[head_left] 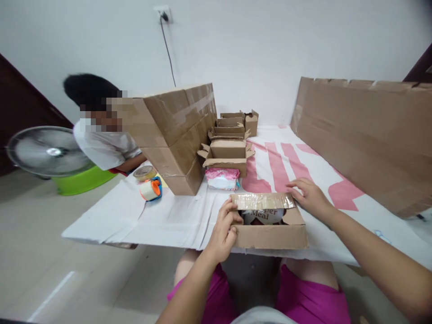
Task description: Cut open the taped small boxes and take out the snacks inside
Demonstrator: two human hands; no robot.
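Observation:
On the near edge of the table sits a small cardboard box (270, 236), its top partly uncovered. A flap with shiny clear tape (263, 201) lies along its far side. Inside shows a whitish package (265, 217) with dark print, "Meal" being legible. My left hand (222, 229) grips the box's left end, fingers curled over the edge. At the far right corner my right hand (312, 200) has its thumb by the taped flap and its fingers stretched out apart, holding nothing.
Stacked sealed boxes (182, 130) stand left of a row of unsealed boxes (226, 164). A pink-and-white packet (222, 178), tape dispenser (150, 189) and tape roll (144, 173) lie nearby. A cardboard panel (364, 135) borders the right. Another person (101, 139) sits left near a fan (50, 152).

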